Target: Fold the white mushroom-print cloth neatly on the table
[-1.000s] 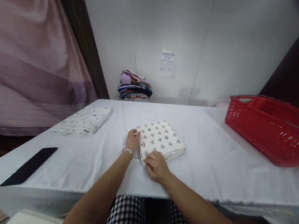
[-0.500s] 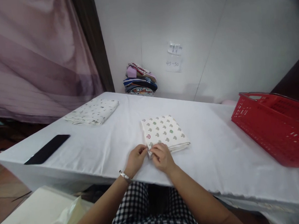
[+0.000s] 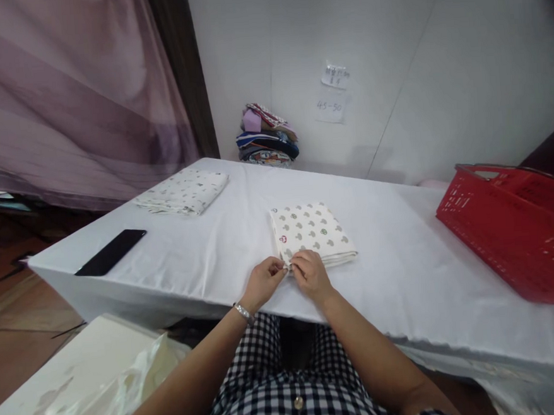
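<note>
A folded cream cloth point(image 3: 311, 231) printed with grey mushrooms, plus a few red and green ones, lies flat in front of me. Its near left corner is pinched between the fingertips of both hands. My left hand point(image 3: 264, 281) comes from the left, thumb and forefinger closed at that corner. My right hand point(image 3: 311, 274) rests partly over the cloth's near edge, its fingers closed on the same corner. The fingers hide the corner itself.
On the white-covered table point(image 3: 394, 256) are a second folded printed cloth point(image 3: 185, 192), a black phone point(image 3: 112, 252) and a red plastic basket point(image 3: 516, 235). A pile of folded fabrics point(image 3: 267, 138) stands behind. A white box point(image 3: 80, 379) is at lower left.
The view has shifted, so everything sits slightly higher and further right. Both hands keep their pinch on the cloth's near left corner, with the fingers only slightly moved.
</note>
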The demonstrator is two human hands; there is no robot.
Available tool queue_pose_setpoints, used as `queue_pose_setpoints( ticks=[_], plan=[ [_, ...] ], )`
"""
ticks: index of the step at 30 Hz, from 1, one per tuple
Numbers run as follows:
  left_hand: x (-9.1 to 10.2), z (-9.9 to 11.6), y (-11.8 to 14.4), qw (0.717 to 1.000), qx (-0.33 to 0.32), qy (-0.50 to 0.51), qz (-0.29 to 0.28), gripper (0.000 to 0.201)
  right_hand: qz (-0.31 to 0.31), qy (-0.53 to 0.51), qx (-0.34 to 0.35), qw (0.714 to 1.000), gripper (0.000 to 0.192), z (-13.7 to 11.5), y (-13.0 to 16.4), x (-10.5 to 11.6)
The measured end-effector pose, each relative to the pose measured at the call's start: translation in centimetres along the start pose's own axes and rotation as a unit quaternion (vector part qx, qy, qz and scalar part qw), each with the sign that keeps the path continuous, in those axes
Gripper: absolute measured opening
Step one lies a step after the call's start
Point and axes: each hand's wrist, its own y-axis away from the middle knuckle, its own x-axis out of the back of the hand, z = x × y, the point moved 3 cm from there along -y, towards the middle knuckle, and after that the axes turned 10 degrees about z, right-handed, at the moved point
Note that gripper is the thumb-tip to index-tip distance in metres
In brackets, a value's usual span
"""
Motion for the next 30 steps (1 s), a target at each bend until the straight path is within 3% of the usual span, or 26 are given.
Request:
queue_pose_setpoints(
  ticks=[5,10,14,20,23,26,30],
  plan=[
    [-0.1,-0.2,0.0,1.000,-0.009,-0.002,-0.004,0.011,-0.018,0.002,0.010,1.000,0.017,-0.1,0.2,-0.1],
    [0.2,0.4,-0.1,0.995,-0.079,0.007,0.054,0.016,-0.023,0.003,0.006,1.000,0.017,-0.2,0.2,-0.2],
    [-0.3,1.3,0.2,0.987,-0.163,-0.004,-0.006,0.020,-0.018,-0.012,-0.006,1.000,0.020,-0.3,0.4,-0.3],
    [-0.8,1.1,0.3,0.983,-0.176,-0.049,-0.011,0.009,0.002,-0.052,-0.003,0.999,0.028,0.3,0.2,0.6],
    [-1.0,0.9,0.3,0.976,-0.200,-0.089,-0.009,0.011,0.016,-0.004,-0.017,1.000,0.029,1.9,-1.6,2.3],
    [-1.1,0.9,0.5,0.967,-0.221,-0.125,-0.008,0.014,0.009,0.105,-0.074,0.992,0.032,4.9,-3.5,4.1],
    [-0.8,1.4,0.8,0.966,-0.221,-0.136,-0.013,0.019,-0.147,0.255,-0.228,0.928,0.045,9.4,-3.6,4.8]
  ],
)
